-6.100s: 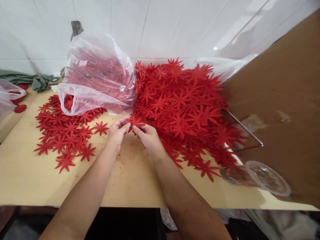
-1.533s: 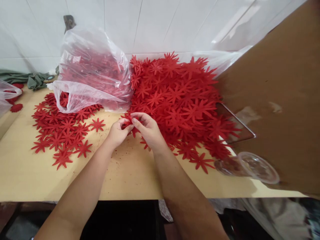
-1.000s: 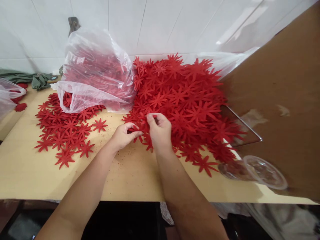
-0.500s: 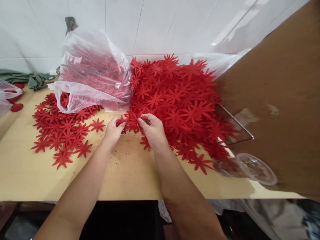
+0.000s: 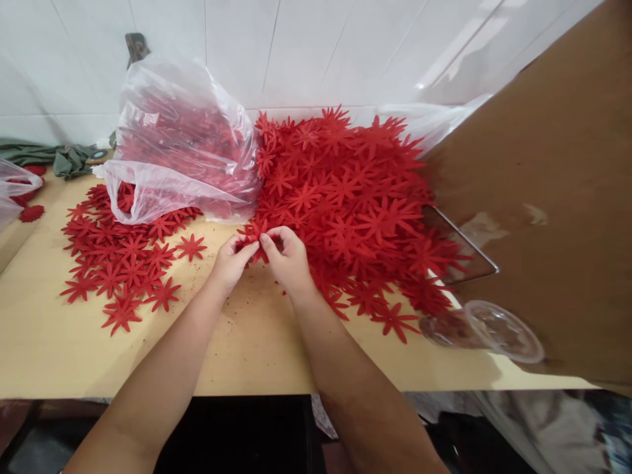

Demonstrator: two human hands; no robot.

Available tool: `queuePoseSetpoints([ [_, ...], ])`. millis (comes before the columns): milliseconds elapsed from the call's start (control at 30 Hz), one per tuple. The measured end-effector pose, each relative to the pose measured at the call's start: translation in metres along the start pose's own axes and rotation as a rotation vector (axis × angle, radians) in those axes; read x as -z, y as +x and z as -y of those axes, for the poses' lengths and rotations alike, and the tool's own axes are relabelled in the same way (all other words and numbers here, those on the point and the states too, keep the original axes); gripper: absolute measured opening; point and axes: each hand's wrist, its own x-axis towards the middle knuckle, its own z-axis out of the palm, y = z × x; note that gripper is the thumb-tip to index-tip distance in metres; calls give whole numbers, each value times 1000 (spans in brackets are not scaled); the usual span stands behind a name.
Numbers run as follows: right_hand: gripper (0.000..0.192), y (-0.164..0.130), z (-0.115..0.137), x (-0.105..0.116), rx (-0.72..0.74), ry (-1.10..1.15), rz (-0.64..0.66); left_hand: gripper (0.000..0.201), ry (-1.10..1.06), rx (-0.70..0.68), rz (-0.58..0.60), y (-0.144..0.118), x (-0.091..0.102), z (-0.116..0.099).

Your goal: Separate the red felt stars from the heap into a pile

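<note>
Both hands meet at the near left edge of a large heap of red flower-shaped cutouts (image 5: pixel 345 191) with narrow petals. My left hand (image 5: pixel 233 263) is closed, thumb against fingers, on a red flower cutout (image 5: pixel 254 232). From the other side my right hand (image 5: pixel 289 260) pinches the same cutout, its thumb tip nearly touching the left one. The fingers partly hide the piece, so I cannot tell whether it is one layer or more. Left of my hands, a single flower cutout (image 5: pixel 191 247) lies apart beside a smaller, flatter pile of them (image 5: pixel 118 257).
A clear plastic bag (image 5: pixel 182 151) full of red pieces stands against the tiled wall. At right are a brown board (image 5: pixel 543 197), a bent metal wire (image 5: pixel 469 240) and a tipped clear plastic cup (image 5: pixel 503 332). Green cloth (image 5: pixel 74 161) lies at far left.
My right hand has moved left and my hands have come together, so both now pinch the red flower cutout. The view has shifted slightly.
</note>
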Motion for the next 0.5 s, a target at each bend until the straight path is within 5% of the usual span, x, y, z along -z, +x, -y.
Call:
queuePoseSetpoints([
  [333,13,4,1,6,-63,86,-127,15,40,-22,25,2,-2,3],
  [500,15,14,-6,19,-125,188,-295,12,74,-26,-1,3,1,3],
])
